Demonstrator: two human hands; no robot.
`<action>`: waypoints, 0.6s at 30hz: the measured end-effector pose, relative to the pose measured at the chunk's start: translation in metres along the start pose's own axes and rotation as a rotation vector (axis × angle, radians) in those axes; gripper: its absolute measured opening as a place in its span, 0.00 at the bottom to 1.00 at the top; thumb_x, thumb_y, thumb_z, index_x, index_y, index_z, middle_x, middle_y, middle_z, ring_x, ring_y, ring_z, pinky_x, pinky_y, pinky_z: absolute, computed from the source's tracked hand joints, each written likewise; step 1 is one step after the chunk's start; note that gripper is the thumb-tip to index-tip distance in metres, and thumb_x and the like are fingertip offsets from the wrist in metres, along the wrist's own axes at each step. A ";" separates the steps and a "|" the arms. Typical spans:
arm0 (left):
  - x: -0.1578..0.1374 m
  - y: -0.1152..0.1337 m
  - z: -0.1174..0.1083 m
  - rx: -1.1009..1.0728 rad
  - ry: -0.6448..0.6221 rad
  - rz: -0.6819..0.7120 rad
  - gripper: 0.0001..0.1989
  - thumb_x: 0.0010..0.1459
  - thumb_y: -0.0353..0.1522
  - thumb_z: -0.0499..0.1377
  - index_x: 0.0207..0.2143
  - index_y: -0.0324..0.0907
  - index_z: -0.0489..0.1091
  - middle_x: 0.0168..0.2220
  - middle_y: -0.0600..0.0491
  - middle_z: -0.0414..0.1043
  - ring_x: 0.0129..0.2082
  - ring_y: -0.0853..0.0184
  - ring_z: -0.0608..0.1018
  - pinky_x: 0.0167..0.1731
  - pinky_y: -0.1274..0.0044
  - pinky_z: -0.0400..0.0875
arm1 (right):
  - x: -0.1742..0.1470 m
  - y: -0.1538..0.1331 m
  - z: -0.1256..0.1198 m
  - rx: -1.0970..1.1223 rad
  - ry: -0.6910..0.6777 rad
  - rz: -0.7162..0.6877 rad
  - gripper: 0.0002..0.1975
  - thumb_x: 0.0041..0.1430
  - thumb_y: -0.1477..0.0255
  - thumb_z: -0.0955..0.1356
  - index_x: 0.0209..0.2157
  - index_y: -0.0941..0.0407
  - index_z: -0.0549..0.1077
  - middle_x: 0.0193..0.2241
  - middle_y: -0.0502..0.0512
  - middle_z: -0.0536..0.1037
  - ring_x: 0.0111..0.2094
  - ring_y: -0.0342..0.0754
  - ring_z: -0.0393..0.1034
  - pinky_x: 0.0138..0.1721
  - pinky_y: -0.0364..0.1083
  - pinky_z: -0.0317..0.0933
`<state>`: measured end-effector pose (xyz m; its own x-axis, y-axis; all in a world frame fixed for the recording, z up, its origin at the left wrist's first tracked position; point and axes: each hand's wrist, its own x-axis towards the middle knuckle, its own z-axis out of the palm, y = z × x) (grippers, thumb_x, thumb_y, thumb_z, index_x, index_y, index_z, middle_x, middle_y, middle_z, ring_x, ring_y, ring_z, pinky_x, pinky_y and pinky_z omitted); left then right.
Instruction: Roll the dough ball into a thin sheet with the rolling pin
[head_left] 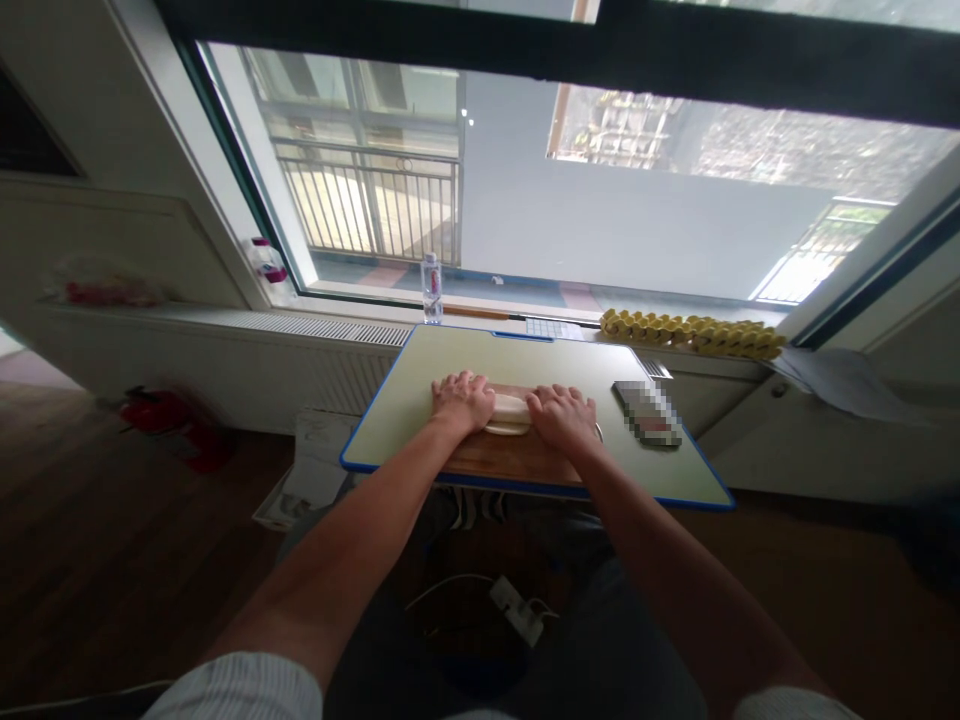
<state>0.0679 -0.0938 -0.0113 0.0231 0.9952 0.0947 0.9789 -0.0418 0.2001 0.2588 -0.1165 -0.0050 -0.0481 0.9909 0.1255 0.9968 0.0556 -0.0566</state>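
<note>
Palms down and fingers bent forward, the left hand [463,400] and the right hand [562,413] lie over the two ends of a smooth, pale rolling pin [511,404]. Knuckles hide how far the fingers close around it, so I cannot tell how tight the hold is. Between the hands, just below the pin, shows the rounded edge of soft, pale dough [508,428]; its outer parts are covered by the hands. Dough and pin are on a flat brown wooden board [502,460], partly hidden by the forearms, on a smooth, pale tabletop [390,420] with a blue rim. Beside the right wrist is a thin pale curve, too small to make out. Farther right lies a phone [649,413], blurred into squares.

Toward the window, a clear plastic bottle [432,290] stands upright; its fill level is unclear. Right of it, a bumpy yellow egg tray [690,333] lies along the sill, and what its hollows hold cannot be told. On the far left, a crinkled see-through bag [105,282] holds something reddish. Below the table, an open white box [289,490] is partly cut off by a leg.
</note>
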 end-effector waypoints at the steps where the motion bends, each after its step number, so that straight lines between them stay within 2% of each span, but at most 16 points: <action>1: 0.005 0.000 0.000 -0.007 -0.020 -0.003 0.26 0.71 0.43 0.45 0.62 0.54 0.73 0.68 0.47 0.69 0.65 0.50 0.70 0.65 0.51 0.60 | 0.005 0.000 0.000 0.013 -0.016 0.012 0.28 0.77 0.55 0.53 0.63 0.47 0.75 0.63 0.62 0.75 0.62 0.62 0.64 0.62 0.64 0.57; 5: 0.022 -0.002 -0.002 -0.030 -0.074 -0.002 0.27 0.70 0.44 0.45 0.65 0.54 0.70 0.71 0.47 0.65 0.67 0.48 0.68 0.66 0.49 0.59 | 0.029 0.002 0.004 0.069 -0.076 0.051 0.29 0.75 0.51 0.55 0.68 0.44 0.69 0.69 0.58 0.70 0.67 0.60 0.60 0.66 0.64 0.53; 9: 0.041 -0.004 -0.003 -0.030 -0.087 0.005 0.28 0.70 0.45 0.45 0.66 0.50 0.70 0.70 0.44 0.66 0.67 0.46 0.68 0.66 0.46 0.59 | 0.053 0.005 0.008 0.144 -0.093 0.091 0.33 0.72 0.48 0.58 0.68 0.49 0.70 0.70 0.59 0.69 0.68 0.63 0.60 0.68 0.65 0.52; 14: 0.063 -0.003 -0.001 -0.035 -0.041 -0.006 0.27 0.70 0.43 0.46 0.63 0.47 0.72 0.67 0.40 0.68 0.65 0.46 0.70 0.65 0.47 0.61 | 0.080 0.007 0.012 0.197 -0.134 0.128 0.35 0.69 0.46 0.61 0.67 0.52 0.71 0.69 0.63 0.70 0.68 0.66 0.60 0.68 0.67 0.53; 18: 0.079 -0.004 0.002 -0.051 0.025 -0.017 0.24 0.71 0.42 0.47 0.60 0.45 0.74 0.64 0.40 0.71 0.64 0.49 0.71 0.64 0.53 0.64 | 0.098 0.008 0.013 0.194 -0.142 0.149 0.36 0.68 0.46 0.62 0.67 0.55 0.71 0.67 0.67 0.71 0.67 0.67 0.63 0.67 0.65 0.55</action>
<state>0.0664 -0.0151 -0.0062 0.0004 0.9934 0.1149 0.9675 -0.0294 0.2511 0.2612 -0.0171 -0.0064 0.0763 0.9964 -0.0375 0.9635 -0.0834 -0.2542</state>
